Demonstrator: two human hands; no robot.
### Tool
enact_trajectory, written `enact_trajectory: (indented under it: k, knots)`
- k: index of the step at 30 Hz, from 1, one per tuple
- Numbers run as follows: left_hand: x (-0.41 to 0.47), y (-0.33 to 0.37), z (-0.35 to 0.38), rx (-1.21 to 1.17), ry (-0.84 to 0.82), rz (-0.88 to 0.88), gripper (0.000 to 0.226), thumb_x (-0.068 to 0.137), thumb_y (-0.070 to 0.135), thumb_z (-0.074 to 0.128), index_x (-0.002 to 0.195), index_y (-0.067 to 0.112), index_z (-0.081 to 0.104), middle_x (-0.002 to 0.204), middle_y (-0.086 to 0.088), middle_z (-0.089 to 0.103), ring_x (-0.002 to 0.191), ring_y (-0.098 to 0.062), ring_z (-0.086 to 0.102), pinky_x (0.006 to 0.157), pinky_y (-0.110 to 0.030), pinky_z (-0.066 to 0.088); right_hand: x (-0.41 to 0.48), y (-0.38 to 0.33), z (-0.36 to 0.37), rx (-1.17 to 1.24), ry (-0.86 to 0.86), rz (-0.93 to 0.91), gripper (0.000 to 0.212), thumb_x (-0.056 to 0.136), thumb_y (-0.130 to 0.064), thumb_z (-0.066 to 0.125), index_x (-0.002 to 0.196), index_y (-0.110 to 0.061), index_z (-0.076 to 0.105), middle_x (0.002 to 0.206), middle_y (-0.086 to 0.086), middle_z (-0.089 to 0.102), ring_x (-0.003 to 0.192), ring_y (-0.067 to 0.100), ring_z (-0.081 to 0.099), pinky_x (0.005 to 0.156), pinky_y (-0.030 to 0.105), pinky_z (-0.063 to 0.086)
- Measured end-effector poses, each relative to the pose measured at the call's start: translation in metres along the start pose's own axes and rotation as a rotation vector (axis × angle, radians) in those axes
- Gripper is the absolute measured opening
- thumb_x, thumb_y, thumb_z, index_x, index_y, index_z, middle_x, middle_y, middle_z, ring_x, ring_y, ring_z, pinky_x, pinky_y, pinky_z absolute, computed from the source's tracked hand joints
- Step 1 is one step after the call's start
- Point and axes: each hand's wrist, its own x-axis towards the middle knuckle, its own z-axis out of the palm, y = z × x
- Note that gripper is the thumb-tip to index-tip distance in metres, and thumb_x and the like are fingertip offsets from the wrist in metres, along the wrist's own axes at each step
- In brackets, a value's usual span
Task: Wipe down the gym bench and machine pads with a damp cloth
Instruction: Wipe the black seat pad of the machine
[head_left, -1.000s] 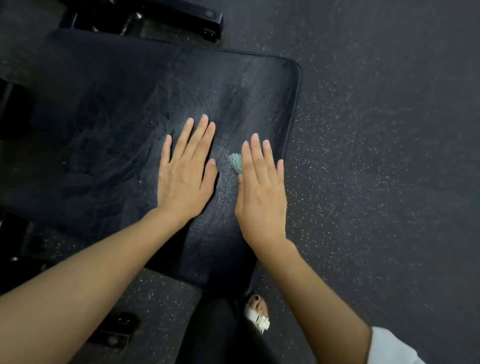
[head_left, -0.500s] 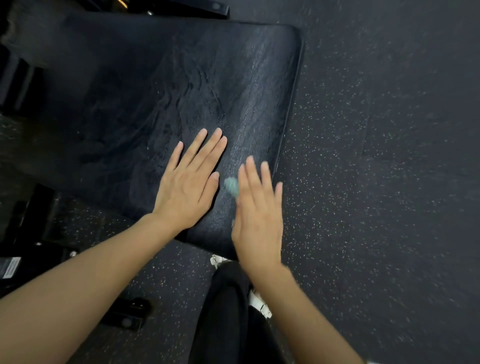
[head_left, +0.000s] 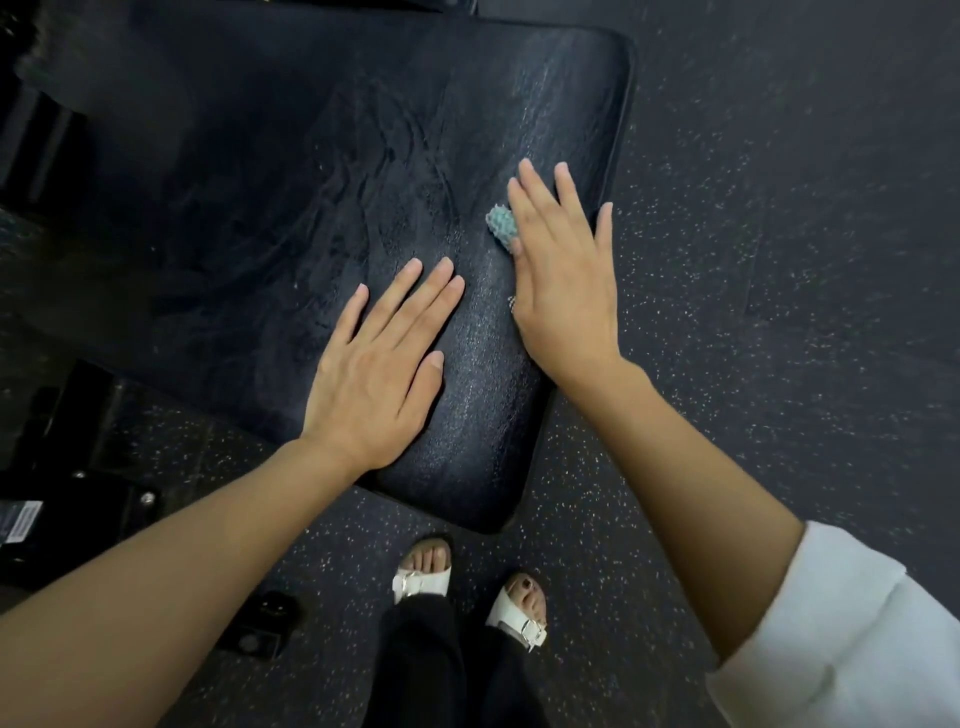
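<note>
The bench pad (head_left: 311, 156) is black with a bluish tone, and pale streaky smears run across it, brighter and almost silver in one long band. The cloth (head_left: 502, 226) is light teal, with a pattern of small raised bumps. The floor (head_left: 779, 260) is dark grey, sprinkled with tiny pale and yellowish specks. The sandals (head_left: 422, 582) are white with silver buckles; the trousers (head_left: 426, 665) are black and the sleeve (head_left: 841, 623) is white. The machine frame (head_left: 62, 509) is black and carries a white label (head_left: 18, 522).
</note>
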Motion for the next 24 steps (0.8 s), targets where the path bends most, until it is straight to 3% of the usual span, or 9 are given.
enact_trajectory:
  k: [9, 17, 20, 24]
  knots:
    - [0.003, -0.004, -0.001, 0.055, -0.033, 0.021, 0.061, 0.099, 0.029, 0.027, 0.159, 0.021, 0.018, 0.166, 0.007, 0.011, 0.154, -0.012, 0.009, 0.124, -0.045, 0.009, 0.050, 0.018, -0.009, -0.035, -0.064, 0.000, 0.047, 0.106, -0.022, 0.028, 0.152, -0.013, 0.036, 0.161, 0.000, 0.028, 0.152, 0.022, 0.015, 0.121, 0.049, 0.006]
    - [0.006, -0.007, -0.003, 0.069, -0.070, 0.052, 0.063, 0.098, 0.030, 0.026, 0.159, 0.019, 0.013, 0.167, 0.006, 0.009, 0.154, -0.012, 0.006, 0.124, -0.047, 0.008, -0.049, -0.031, -0.008, 0.145, -0.004, 0.227, 0.055, 0.105, -0.029, 0.017, 0.154, -0.007, 0.025, 0.164, 0.006, 0.017, 0.153, 0.022, 0.008, 0.123, 0.043, 0.010]
    - [0.007, -0.009, -0.005, 0.088, -0.084, 0.073, 0.064, 0.097, 0.031, 0.027, 0.159, 0.018, 0.014, 0.167, 0.004, 0.009, 0.154, -0.014, 0.006, 0.123, -0.048, 0.010, -0.089, -0.050, -0.002, 0.056, -0.019, 0.250, 0.054, 0.105, -0.029, 0.018, 0.155, -0.010, 0.019, 0.165, 0.004, 0.014, 0.153, 0.020, 0.005, 0.122, 0.042, 0.011]
    - [0.009, -0.011, -0.006, 0.099, -0.087, 0.097, 0.064, 0.097, 0.031, 0.028, 0.159, 0.017, 0.015, 0.167, 0.003, 0.011, 0.154, -0.015, 0.008, 0.123, -0.049, 0.012, -0.073, -0.042, 0.002, 0.063, 0.019, 0.294, 0.052, 0.106, -0.026, 0.020, 0.155, -0.010, 0.023, 0.164, 0.005, 0.017, 0.153, 0.021, 0.008, 0.122, 0.046, 0.012]
